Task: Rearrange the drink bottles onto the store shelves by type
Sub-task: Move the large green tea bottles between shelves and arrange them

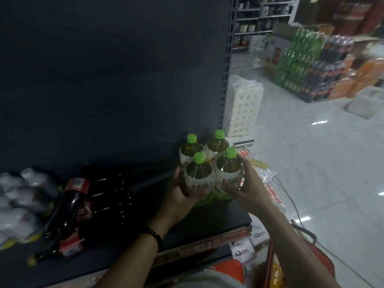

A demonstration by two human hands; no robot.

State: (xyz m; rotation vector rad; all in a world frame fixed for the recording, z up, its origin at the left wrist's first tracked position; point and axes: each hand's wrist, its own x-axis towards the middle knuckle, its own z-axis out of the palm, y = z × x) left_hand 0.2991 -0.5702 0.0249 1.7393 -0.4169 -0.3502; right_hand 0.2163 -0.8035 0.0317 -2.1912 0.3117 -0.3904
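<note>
Head view: the left hand (178,196) curls around the front-left tea bottle (199,179), and the right hand (247,188) clasps the front-right tea bottle (228,169). Both stand upright (two more green-capped ones just behind) at the right end of the dark shelf (218,221). Cola bottles (70,202) lie further left.
</note>
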